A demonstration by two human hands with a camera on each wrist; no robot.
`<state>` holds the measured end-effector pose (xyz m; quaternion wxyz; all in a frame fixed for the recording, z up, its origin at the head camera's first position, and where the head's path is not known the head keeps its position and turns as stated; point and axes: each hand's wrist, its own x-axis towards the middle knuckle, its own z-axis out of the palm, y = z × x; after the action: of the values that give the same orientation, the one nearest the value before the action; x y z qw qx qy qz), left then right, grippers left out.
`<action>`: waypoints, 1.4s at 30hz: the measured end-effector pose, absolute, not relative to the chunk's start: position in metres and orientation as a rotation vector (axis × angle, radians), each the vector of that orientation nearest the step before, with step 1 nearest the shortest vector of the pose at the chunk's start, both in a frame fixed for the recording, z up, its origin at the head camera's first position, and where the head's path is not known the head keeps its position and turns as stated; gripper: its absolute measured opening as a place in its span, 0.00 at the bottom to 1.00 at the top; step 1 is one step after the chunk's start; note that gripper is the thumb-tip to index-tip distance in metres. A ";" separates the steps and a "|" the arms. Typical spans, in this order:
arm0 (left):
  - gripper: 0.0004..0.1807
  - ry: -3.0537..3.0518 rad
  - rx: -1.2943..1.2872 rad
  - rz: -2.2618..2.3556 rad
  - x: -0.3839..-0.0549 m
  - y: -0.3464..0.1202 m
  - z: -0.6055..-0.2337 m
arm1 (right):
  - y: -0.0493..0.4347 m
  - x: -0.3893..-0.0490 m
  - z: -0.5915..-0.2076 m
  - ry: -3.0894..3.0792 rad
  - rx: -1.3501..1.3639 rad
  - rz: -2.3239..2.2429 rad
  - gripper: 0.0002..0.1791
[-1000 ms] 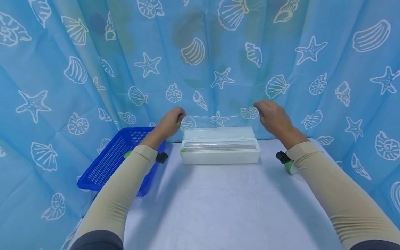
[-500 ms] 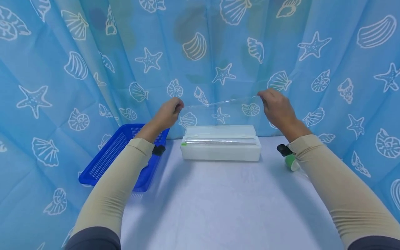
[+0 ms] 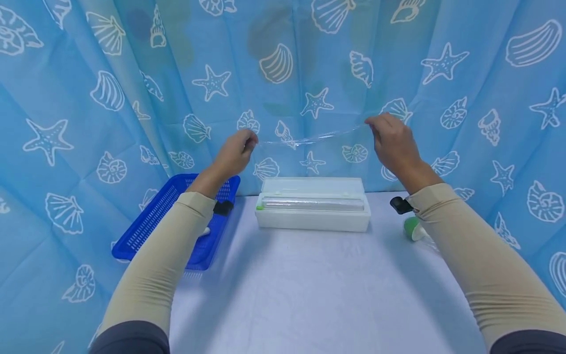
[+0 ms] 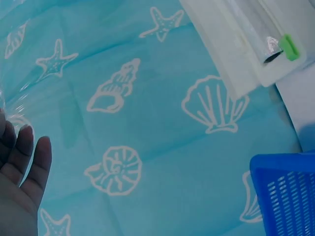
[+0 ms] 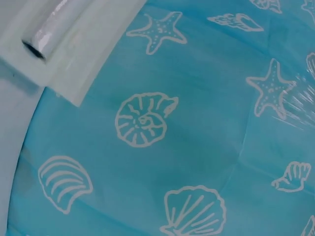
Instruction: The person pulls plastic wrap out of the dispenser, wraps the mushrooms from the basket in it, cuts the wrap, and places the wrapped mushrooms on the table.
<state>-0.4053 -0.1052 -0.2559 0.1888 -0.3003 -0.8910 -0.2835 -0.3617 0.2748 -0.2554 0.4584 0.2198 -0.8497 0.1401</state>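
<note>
Beige sleeves lead forward to the grip; from where I stand, both hands are above the table. Left hand: fingers bent, pinching one end of the clear plastic wrap. Right hand: thumb and fingers pinching the opposite end, slightly higher. The wrap's edge spans between them and sags. Judged step: drawing wrap off the roll. The next move probably calls for level hands and even tension, as slack wrap may cling to itself.

Below the grip and between the hands: white dispenser box, lid open, wrap roll inside. Below the left hand: blue basket. Below the right: a green-and-white item, partly covered by the sleeve. Farthest: shell-print curtain.

Limits: transparency hides whether the wrap joins the roll. The left wrist view crops the thumb; the right wrist view shows no hand.
</note>
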 end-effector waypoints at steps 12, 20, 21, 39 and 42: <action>0.08 -2.436 -0.856 -0.804 -0.401 -0.106 -0.241 | 0.272 -0.357 -0.240 -2.049 0.545 0.362 0.12; 0.08 -2.439 -0.826 -0.845 -0.397 -0.107 -0.235 | 0.269 -0.353 -0.229 -2.019 0.550 0.383 0.12; 0.08 -2.432 -0.827 -0.843 -0.397 -0.108 -0.234 | 0.269 -0.353 -0.228 -2.013 0.552 0.382 0.12; 0.09 -2.366 -0.875 -0.848 -0.385 -0.111 -0.211 | 0.269 -0.348 -0.205 -1.974 0.576 0.372 0.14; 0.09 -2.356 -0.871 -0.848 -0.384 -0.112 -0.209 | 0.269 -0.347 -0.202 -1.969 0.582 0.376 0.15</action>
<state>-0.3838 -0.1116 -0.2086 0.2427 -0.3187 -0.8621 -0.3104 -0.3475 0.2688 -0.2024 0.5032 0.2408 -0.8152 0.1559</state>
